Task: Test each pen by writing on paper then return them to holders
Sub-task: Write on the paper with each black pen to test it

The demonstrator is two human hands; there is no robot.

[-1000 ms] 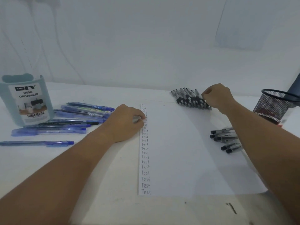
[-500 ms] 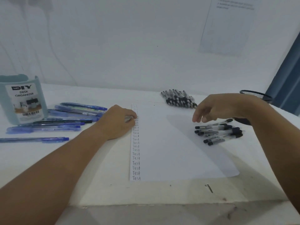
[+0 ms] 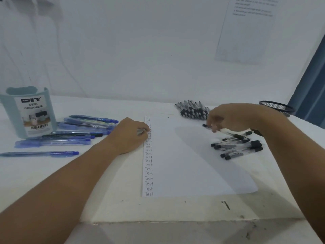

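paper: white sheet of paper flat at centre, "Test" column down its 9 o'clock edge.
left hand: my left hand fist-curled, knuckles pinning that edge so the sheet can't slide; nothing held, as far as I can tell.
right hand: my right hand at 2 o'clock, palm down, fingers pinching a black-capped clear pen, tip toward 9.
piles: black pens sorted, far bundle at 1 o'clock, small pile at 3; likely untested versus tested.
blue pens: blue plastic pens at 9 o'clock beside teal desk organizer.
mesh cup: black wire-mesh holder at 2 o'clock.
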